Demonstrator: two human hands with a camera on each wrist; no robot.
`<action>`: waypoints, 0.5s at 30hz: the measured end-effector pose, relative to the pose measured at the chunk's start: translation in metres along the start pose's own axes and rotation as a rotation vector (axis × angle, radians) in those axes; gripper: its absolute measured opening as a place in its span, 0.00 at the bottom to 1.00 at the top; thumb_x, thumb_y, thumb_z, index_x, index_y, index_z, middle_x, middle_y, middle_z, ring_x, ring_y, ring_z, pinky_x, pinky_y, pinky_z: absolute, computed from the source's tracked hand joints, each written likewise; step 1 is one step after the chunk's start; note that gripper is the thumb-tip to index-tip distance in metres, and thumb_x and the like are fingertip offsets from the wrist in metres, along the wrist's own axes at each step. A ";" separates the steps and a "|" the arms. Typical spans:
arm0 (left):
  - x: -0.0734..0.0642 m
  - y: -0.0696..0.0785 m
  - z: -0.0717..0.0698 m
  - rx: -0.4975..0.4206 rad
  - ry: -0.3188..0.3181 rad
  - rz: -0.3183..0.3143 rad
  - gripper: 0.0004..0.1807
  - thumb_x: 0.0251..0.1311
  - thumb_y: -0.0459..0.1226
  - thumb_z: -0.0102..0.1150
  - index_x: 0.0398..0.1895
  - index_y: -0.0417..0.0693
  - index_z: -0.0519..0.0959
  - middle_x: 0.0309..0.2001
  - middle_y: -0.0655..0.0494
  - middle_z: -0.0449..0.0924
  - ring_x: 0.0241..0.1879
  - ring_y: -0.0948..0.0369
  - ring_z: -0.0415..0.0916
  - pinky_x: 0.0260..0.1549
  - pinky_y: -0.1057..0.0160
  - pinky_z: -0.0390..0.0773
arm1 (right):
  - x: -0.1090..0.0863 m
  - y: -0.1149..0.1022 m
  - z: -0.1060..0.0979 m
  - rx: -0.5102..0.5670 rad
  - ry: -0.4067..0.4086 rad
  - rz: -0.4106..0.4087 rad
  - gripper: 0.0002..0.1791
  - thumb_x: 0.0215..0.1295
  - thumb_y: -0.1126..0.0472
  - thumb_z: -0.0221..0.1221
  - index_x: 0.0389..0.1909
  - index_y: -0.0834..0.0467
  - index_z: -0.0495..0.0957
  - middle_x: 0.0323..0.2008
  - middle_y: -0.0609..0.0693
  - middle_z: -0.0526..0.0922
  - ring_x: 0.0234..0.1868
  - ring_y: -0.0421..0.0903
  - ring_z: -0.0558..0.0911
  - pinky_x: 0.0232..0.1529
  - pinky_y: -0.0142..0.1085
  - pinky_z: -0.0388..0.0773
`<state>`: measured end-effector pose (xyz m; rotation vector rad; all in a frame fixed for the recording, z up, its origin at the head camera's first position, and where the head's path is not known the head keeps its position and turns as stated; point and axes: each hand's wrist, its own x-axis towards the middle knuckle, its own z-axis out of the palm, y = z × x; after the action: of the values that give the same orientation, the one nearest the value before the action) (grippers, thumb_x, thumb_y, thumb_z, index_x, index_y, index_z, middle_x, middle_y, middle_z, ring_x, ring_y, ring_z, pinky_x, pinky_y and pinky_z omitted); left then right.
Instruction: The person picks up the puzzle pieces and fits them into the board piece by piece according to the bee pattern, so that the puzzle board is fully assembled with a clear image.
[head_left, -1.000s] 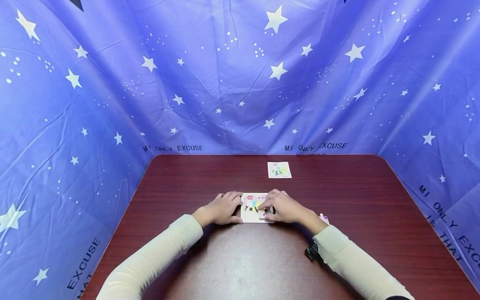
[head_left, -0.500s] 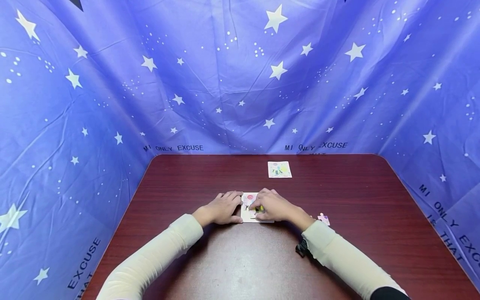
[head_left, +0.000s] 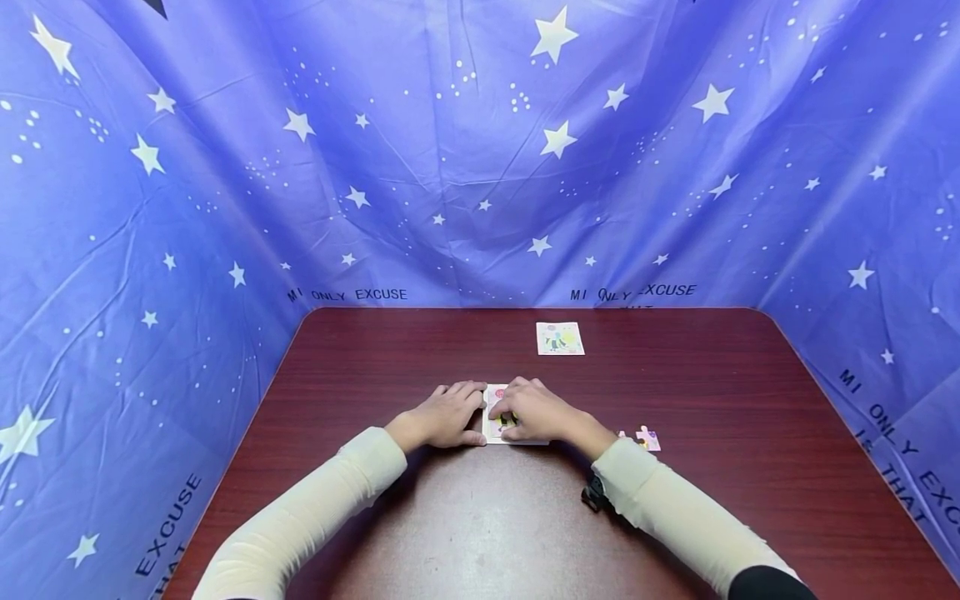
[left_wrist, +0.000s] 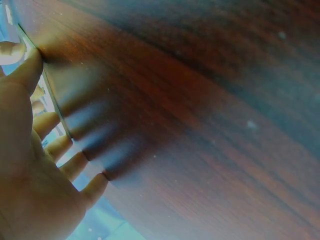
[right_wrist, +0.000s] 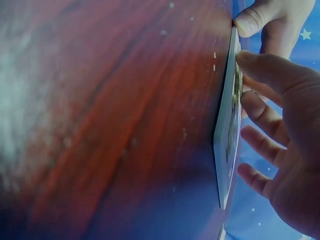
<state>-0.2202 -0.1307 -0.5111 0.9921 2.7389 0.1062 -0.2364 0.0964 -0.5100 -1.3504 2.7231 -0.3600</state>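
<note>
A small white jigsaw board (head_left: 490, 427) with a colourful bee picture lies mid-table, between both hands. My left hand (head_left: 448, 415) rests along its left edge, thumb low and fingers spread upward. In the left wrist view, the extended fingers (left_wrist: 95, 189) touch the table and the board's side. From the right, my right hand (head_left: 538, 410) reaches over the board, covering much of the picture. Its thumb and forefinger pinch a puzzle piece (head_left: 504, 421) with yellow and black print, low over the left part. In the right wrist view, the thumb (right_wrist: 260, 65) bends against the board's face.
Loose pink and purple puzzle pieces (head_left: 649, 439) lie right of the board, partly behind the right forearm. A square card (head_left: 560, 339) with a bee picture lies near the back of the dark red table (head_left: 360, 342). Blue star-printed cloth (head_left: 480, 167) surrounds the table.
My right hand has moved left across the board with the puzzle piece, from its right part to its left. More loose pieces show beside the forearm. The left hand has stayed put.
</note>
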 end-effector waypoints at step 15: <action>0.000 0.000 0.000 -0.004 -0.001 -0.002 0.34 0.64 0.63 0.58 0.63 0.51 0.72 0.78 0.50 0.59 0.77 0.47 0.57 0.67 0.41 0.67 | 0.003 -0.005 -0.003 0.021 -0.001 0.006 0.16 0.53 0.48 0.74 0.43 0.43 0.87 0.29 0.37 0.82 0.53 0.46 0.78 0.45 0.42 0.70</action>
<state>-0.2201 -0.1310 -0.5111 0.9879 2.7374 0.1109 -0.2349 0.0920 -0.5059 -1.3363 2.7143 -0.3855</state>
